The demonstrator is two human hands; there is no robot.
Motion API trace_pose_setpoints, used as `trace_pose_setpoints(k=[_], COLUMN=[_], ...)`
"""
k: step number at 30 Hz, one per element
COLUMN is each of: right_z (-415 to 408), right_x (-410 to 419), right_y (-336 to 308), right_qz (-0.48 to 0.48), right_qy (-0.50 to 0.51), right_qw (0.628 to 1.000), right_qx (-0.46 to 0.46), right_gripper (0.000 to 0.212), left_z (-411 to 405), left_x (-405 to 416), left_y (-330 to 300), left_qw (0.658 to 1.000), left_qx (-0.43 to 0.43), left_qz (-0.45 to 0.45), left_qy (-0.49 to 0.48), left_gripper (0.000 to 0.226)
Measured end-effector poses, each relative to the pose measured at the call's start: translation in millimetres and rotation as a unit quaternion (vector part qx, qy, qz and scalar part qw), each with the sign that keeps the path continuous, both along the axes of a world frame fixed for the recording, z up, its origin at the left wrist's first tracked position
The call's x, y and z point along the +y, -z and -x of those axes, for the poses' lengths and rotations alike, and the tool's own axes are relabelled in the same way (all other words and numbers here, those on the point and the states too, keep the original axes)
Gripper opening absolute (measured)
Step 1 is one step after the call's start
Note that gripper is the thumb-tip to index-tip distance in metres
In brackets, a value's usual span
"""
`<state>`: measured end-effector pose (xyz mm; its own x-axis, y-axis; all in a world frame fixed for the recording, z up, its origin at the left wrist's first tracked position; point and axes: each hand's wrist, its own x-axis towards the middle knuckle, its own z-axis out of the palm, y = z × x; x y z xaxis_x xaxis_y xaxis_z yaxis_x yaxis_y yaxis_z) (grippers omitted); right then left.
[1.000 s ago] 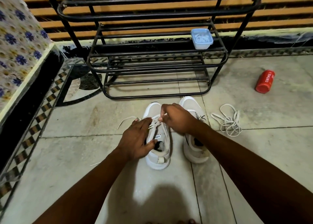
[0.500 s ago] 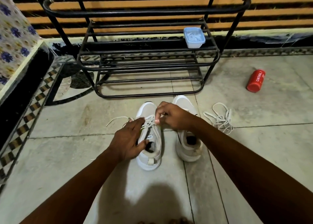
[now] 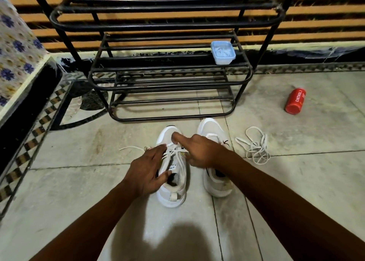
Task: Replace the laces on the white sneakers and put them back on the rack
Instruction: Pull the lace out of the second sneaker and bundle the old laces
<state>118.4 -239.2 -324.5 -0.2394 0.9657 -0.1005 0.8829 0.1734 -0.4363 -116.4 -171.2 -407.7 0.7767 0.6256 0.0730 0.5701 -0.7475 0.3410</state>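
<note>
Two white sneakers stand on the tiled floor in front of the black metal rack (image 3: 169,71). My left hand (image 3: 146,170) grips the left sneaker (image 3: 173,193) at its side, thumb at the collar opening. My right hand (image 3: 199,150) lies over the white lace (image 3: 175,154) threaded across that shoe. Its index finger stretches onto the lacing near the toe and the other fingers curl on the lace. One loose lace end (image 3: 132,147) trails on the floor to the left. The right sneaker (image 3: 213,130) stands beside it, partly hidden by my right forearm.
A tangled pile of loose white laces (image 3: 254,146) lies right of the shoes. A red bottle (image 3: 295,101) lies on the floor further right. A light blue lidded box (image 3: 223,52) sits on a rack shelf. A flower-patterned cloth (image 3: 15,49) over a ledge borders the left.
My right hand's index finger has stretched forward toward the toe end of the lacing. My left hand keeps its hold on the left sneaker.
</note>
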Motion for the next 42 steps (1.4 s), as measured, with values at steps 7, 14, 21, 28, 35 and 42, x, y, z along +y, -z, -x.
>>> trace_pose_setpoints(k=[7,14,21,28,35,42], right_z=[12,12,5,5,3,20], right_x=[5,2,11,10,2,3], right_y=[-2,-7,-23,-38,-8,-25], right_qz=[-0.161,-0.253,-0.160,0.014,-0.342,-0.034], right_qy=[0.057,0.261,0.238,-0.098,0.098,0.372], right_qw=[0.969,0.908,0.900,0.959,0.934,0.648], right_qx=[-0.178,0.210,0.327,-0.264,-0.042,0.664], right_gripper=[0.013,0.009,0.017,0.019,0.012,0.032], left_z=[0,0,1,-1,1,1], left_x=[0,0,0,-2,0,-2], left_y=[-1,-2,-2,-6,-1,0], left_qw=[1.000,1.000,0.999,0.999,1.000,1.000], left_qx=[0.016,0.016,0.011,0.027,0.016,0.009], left_qz=[-0.005,-0.019,-0.031,-0.036,-0.019,-0.012], left_qy=[0.003,0.006,0.013,0.017,0.012,0.006], left_gripper=[0.087,0.086,0.085,0.086,0.086,0.086])
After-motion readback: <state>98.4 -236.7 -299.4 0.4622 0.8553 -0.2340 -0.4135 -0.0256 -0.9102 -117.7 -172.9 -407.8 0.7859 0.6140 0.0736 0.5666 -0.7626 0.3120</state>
